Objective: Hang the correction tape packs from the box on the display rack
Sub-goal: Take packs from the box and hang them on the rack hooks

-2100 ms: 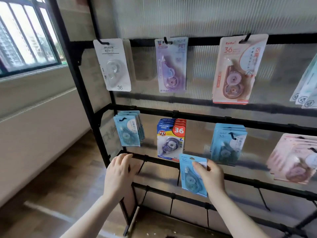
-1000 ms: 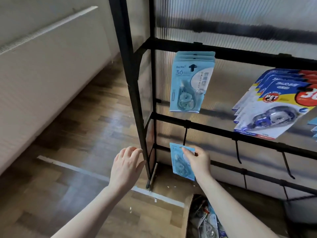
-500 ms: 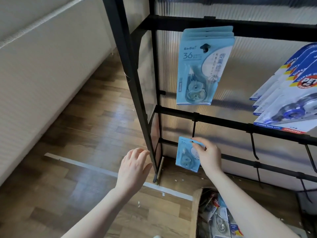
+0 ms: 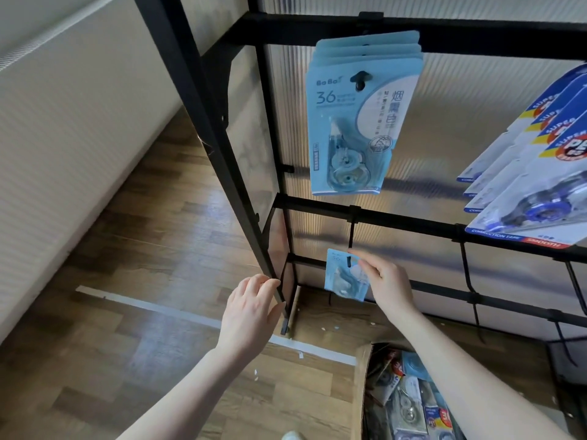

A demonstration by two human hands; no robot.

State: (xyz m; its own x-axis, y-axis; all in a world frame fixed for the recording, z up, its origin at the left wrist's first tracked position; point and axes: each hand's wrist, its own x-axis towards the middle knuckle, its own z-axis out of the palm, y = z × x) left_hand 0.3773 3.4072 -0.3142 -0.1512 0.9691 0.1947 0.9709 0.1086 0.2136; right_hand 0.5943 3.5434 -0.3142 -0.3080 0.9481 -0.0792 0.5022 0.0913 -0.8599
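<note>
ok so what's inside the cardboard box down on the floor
The cardboard box holds a loose jumble of correction tape packs, pale blue and blue-red. The right forearm covers part; deeper layers are hidden.

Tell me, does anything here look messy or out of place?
Mostly tidy. The packs in the cardboard box on the floor lie jumbled at all angles, and small white scraps dot the wooden floor near a white tape line. The hanging blue packs sit straight; the blue pack the right hand holds at the lower hook is slightly tilted.

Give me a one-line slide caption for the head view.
Right hand slips a light-blue correction tape pack onto a low rack hook; left hand at the post.
</note>
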